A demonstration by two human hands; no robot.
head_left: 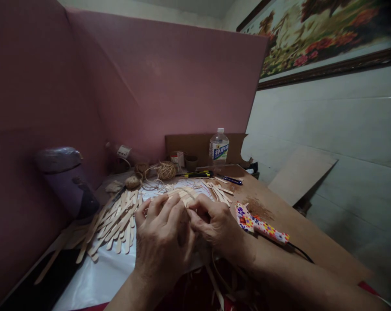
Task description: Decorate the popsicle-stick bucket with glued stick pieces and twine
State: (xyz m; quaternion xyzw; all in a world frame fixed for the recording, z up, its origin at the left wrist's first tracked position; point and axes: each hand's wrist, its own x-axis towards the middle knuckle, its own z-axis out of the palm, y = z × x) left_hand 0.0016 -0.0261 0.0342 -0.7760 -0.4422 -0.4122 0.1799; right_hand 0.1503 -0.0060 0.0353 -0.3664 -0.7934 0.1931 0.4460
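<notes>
A pale wooden piece that looks made of craft sticks point(182, 193) is held over the middle of the table, with a greyish strand along its top. My left hand point(164, 229) is closed round its near left side, the fingers bent over it. My right hand point(218, 220) pinches at its right edge with thumb and forefinger; anything thin between those fingertips is hidden. Pale strands point(216, 283) hang below the hands. To the left lies a heap of loose craft sticks point(119, 222), and a few more sticks point(219, 193) lie to the right.
A flower-patterned glue gun point(260, 226) with a black cord lies at right. Behind are a ball of twine point(166, 170), a yellow-black cutter point(198, 174), a blue cutter point(232, 180), and a plastic bottle point(219, 149). A purple tumbler point(67, 183) stands left by the pink partition point(169, 82).
</notes>
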